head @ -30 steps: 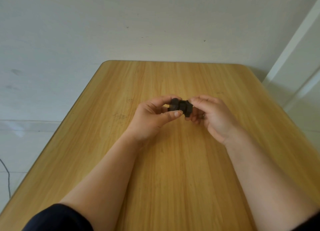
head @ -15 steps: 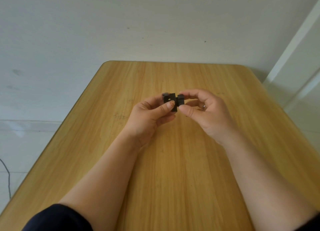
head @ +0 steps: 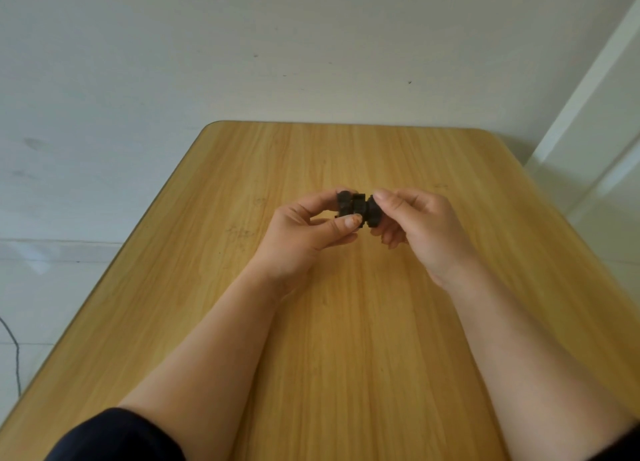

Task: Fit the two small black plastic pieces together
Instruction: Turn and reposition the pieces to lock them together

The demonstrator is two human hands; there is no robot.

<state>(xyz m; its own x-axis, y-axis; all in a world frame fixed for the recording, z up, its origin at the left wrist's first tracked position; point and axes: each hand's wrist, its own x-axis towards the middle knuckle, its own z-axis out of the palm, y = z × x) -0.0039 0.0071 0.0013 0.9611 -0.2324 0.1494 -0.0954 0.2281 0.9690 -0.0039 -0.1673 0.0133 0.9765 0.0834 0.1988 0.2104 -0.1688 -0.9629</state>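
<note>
Two small black plastic pieces are held side by side and touching, just above the middle of the wooden table (head: pixel 346 339). The left black piece (head: pixel 348 206) is pinched between thumb and forefinger of my left hand (head: pixel 304 232). The right black piece (head: pixel 373 213) is gripped by the fingertips of my right hand (head: pixel 422 228). Fingers hide the outer sides of both pieces, so I cannot tell whether they are locked together.
The table has rounded far corners and stands against a pale wall (head: pixel 277 45). A white door frame (head: pixel 588 97) rises at the right. A thin dark cable (head: pixel 14 349) hangs over the floor at the far left.
Both hands have turned the pieces: half a second ago a squarish face with an opening showed, now rounder dark ends show. The hands stay at about the same spot above the table.
</note>
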